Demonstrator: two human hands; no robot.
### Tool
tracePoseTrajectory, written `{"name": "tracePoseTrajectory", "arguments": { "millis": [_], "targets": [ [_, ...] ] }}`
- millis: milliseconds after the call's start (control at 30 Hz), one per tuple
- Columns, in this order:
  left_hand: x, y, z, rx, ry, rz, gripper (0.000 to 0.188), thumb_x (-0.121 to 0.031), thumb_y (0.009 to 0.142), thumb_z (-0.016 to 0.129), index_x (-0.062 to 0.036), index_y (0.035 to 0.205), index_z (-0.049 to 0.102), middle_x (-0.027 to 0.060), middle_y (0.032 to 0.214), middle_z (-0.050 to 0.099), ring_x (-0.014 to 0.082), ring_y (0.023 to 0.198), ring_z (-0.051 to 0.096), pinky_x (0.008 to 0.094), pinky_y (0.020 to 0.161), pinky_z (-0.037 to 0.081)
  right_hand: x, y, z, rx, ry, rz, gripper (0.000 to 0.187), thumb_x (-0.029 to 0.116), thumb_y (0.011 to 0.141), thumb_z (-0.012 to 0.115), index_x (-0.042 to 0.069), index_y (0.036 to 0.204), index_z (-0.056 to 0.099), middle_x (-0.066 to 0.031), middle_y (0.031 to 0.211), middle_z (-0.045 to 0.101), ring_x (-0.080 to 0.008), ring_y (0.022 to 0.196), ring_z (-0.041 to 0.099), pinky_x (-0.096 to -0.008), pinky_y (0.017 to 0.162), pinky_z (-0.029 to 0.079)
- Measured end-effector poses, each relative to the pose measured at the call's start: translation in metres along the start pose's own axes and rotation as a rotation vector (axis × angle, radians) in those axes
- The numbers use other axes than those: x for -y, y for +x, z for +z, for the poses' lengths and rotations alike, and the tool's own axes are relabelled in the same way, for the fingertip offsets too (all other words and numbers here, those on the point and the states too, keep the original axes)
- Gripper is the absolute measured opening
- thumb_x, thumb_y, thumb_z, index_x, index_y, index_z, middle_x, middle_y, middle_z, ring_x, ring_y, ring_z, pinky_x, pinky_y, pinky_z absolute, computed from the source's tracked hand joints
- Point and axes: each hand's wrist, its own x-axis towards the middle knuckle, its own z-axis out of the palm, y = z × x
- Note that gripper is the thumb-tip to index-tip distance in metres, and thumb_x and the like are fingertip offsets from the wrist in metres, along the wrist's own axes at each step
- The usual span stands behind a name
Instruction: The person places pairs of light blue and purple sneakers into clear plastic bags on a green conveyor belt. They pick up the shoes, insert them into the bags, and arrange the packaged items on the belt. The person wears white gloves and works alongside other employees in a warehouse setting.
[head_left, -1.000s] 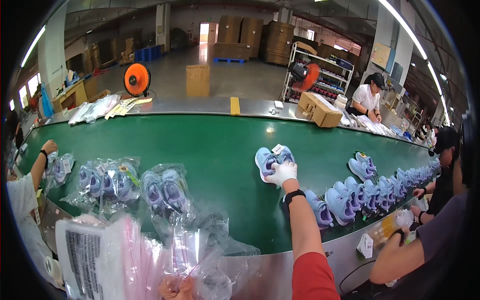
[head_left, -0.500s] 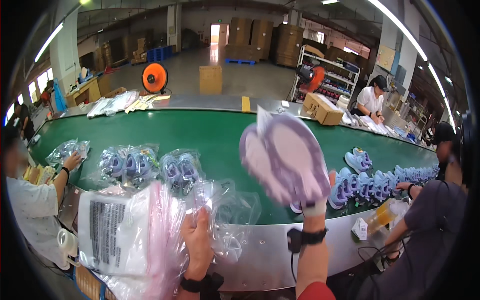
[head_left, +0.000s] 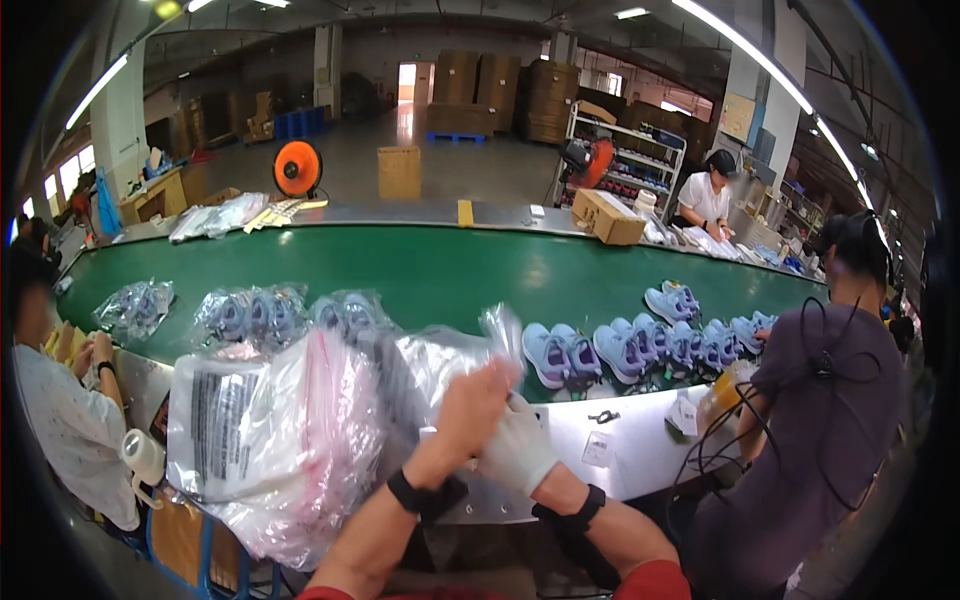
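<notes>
My bare left hand [head_left: 468, 412] is closed on a clear plastic bag [head_left: 432, 362] above the near edge of the conveyor. The bag looks smeared by motion, and its contents cannot be made out. Against it, slightly lower, is my right hand [head_left: 518, 452] in a white glove; its fingers are mostly hidden. To the left lies a thick heap of clear plastic bags [head_left: 315, 440], pink-tinged along one side. Just beyond my hands, a pair of light blue sneakers [head_left: 560, 357] stands on the green belt [head_left: 440, 265].
Bagged sneakers [head_left: 250, 312] sit on the belt at left. More unbagged sneakers [head_left: 680, 342] line its right side. Labels [head_left: 598, 450] lie on the metal edge [head_left: 640, 420]. Co-workers sit or stand close at left [head_left: 70, 430] and right [head_left: 815, 400].
My right hand has come down and left to meet my left hand, which moved right. The lilac-soled sneakers it held up no longer show. The left co-worker's hand has drawn back from a bagged pair.
</notes>
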Motion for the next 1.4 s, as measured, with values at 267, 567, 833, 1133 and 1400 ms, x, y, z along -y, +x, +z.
{"name": "tracePoseTrajectory", "arguments": {
  "millis": [267, 567, 833, 1133, 1400],
  "targets": [
    [-0.01, 0.012, -0.007, 0.545, 0.032, 0.02, 0.019, -0.019, 0.084, 0.054, -0.0025, 0.088, 0.063, 0.022, 0.082, 0.063, 0.0402, 0.078, 0.06, 0.0452, 0.072, 0.048, 0.017, -0.005, -0.002, 0.053, 0.432, -0.241, 0.025, 0.036, 0.074, 0.068, 0.013, 0.08, 0.07, -0.0092, 0.096, 0.062, -0.0275, 0.101, 0.056, -0.0394, 0.089, 0.04],
    [-0.055, -0.097, -0.01, 0.242, 0.192, -0.12, 0.01, -0.014, 0.089, 0.057, -0.0058, 0.093, 0.061, 0.0203, 0.069, 0.059, 0.0394, 0.064, 0.061, 0.0422, 0.052, 0.046, -0.001, 0.005, 0.015, -0.084, 0.299, 0.375, 0.023, 0.032, 0.085, 0.057, 0.013, 0.091, 0.068, -0.013, 0.096, 0.067, -0.029, 0.086, 0.065, -0.04, 0.074, 0.05],
    [-0.068, 0.004, -0.025, 0.027, -0.085, -0.32, 0.01, -0.007, 0.084, 0.062, 0.0018, 0.089, 0.062, 0.011, 0.07, 0.063, 0.0069, 0.062, 0.053, 0.0268, 0.054, 0.044, -0.058, 0.079, 0.078, -0.11, 0.245, 0.423, 0.024, 0.033, 0.084, 0.056, 0.013, 0.091, 0.068, -0.0135, 0.091, 0.068, -0.0294, 0.08, 0.065, -0.0406, 0.07, 0.051],
    [0.005, -0.005, -0.011, -0.345, -0.367, -0.543, 0.01, -0.016, 0.09, 0.063, -0.0061, 0.091, 0.062, -0.004, 0.078, 0.056, 0.0028, 0.068, 0.047, 0.0203, 0.058, 0.037, -0.11, 0.166, 0.127, -0.058, 0.375, 0.487, 0.027, 0.033, 0.085, 0.054, 0.011, 0.091, 0.068, -0.0135, 0.088, 0.068, -0.0289, 0.08, 0.066, -0.0415, 0.071, 0.051],
    [0.028, -0.028, -0.017, -0.623, -0.703, -0.794, 0.01, -0.019, 0.094, 0.057, -0.0095, 0.093, 0.06, -0.0042, 0.081, 0.057, 0.0037, 0.071, 0.053, 0.021, 0.06, 0.043, -0.062, 0.035, 0.076, 0.077, 1.829, 0.575, 0.041, 0.038, 0.088, 0.057, 0.0, 0.105, 0.059, -0.0113, 0.089, 0.063, -0.0201, 0.087, 0.06, -0.0327, 0.076, 0.047]
  ]
}}
